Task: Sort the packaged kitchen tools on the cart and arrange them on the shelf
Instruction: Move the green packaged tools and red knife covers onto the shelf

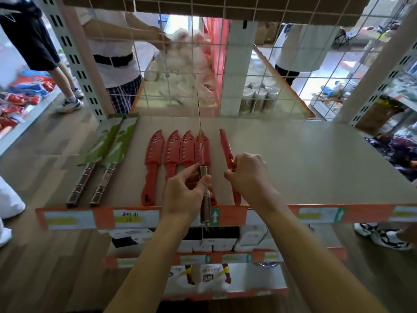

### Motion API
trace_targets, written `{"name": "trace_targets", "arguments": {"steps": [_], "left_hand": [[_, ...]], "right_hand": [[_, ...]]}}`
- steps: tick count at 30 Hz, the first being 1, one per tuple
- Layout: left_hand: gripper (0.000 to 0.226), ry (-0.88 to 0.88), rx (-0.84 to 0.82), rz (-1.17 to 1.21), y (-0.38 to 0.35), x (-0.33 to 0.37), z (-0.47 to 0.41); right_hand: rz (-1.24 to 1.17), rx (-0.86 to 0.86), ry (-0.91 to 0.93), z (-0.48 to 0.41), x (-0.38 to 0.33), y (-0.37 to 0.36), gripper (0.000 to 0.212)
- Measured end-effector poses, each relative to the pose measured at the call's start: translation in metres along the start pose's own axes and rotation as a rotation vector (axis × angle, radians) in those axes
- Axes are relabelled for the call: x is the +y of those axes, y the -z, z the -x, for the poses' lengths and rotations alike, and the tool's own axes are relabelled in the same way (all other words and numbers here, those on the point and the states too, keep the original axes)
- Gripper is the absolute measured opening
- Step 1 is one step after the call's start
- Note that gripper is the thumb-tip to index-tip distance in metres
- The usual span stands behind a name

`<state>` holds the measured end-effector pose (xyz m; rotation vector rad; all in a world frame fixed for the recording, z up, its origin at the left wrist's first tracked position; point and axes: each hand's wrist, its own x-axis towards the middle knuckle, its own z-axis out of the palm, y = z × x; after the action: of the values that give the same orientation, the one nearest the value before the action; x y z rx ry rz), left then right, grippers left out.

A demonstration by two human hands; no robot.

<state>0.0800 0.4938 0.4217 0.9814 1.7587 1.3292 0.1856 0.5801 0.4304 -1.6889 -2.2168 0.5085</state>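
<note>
Several red sheathed knives (pixel 171 159) lie side by side on the grey shelf (pixel 304 159). My left hand (pixel 185 190) pinches the steel handle of a thin-bladed knife (pixel 204 195) held edge-on, its blade pointing away over the red knives. My right hand (pixel 250 175) grips another red sheathed knife (pixel 226 147) turned on its edge, at the right end of the row. Two steel-handled knives in green card sleeves (pixel 108 154) lie at the shelf's left end.
A wire grid back panel (pixel 248 71) closes the shelf's rear. Orange price rails (pixel 225 214) edge the shelf front, with boxed goods on the lower shelves (pixel 203 242). People stand behind the grid and at the left. The shelf's right half is bare.
</note>
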Motion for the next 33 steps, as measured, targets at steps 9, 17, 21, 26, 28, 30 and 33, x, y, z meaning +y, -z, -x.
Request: {"name": "trace_targets", "arguments": {"steps": [9, 17, 21, 26, 28, 30, 33], "left_hand": [[0.033, -0.07, -0.001, -0.024, 0.007, -0.003, -0.005], [0.033, -0.112, 0.028, -0.034, 0.007, 0.002, -0.007], [0.032, -0.111, 0.023, -0.034, 0.008, 0.001, -0.006], [0.034, -0.105, 0.025, -0.039, 0.007, 0.0, -0.006], [0.036, -0.108, 0.028, -0.047, 0.006, -0.001, -0.006], [0.037, -0.115, 0.022, -0.062, 0.005, -0.001, -0.006], [0.039, -0.143, 0.022, -0.11, 0.001, -0.001, -0.007]], "right_hand": [[0.066, -0.005, 0.002, -0.001, -0.007, -0.013, 0.014], [-0.038, -0.041, -0.08, 0.0, -0.004, -0.019, 0.028], [-0.035, -0.044, -0.076, 0.002, -0.004, -0.02, 0.029], [-0.059, -0.062, -0.058, 0.005, -0.003, -0.015, 0.028], [-0.068, -0.066, -0.055, 0.004, 0.0, -0.013, 0.032], [-0.076, -0.049, -0.043, 0.002, 0.003, -0.011, 0.033], [-0.201, -0.003, -0.005, -0.001, 0.003, -0.003, 0.027]]}}
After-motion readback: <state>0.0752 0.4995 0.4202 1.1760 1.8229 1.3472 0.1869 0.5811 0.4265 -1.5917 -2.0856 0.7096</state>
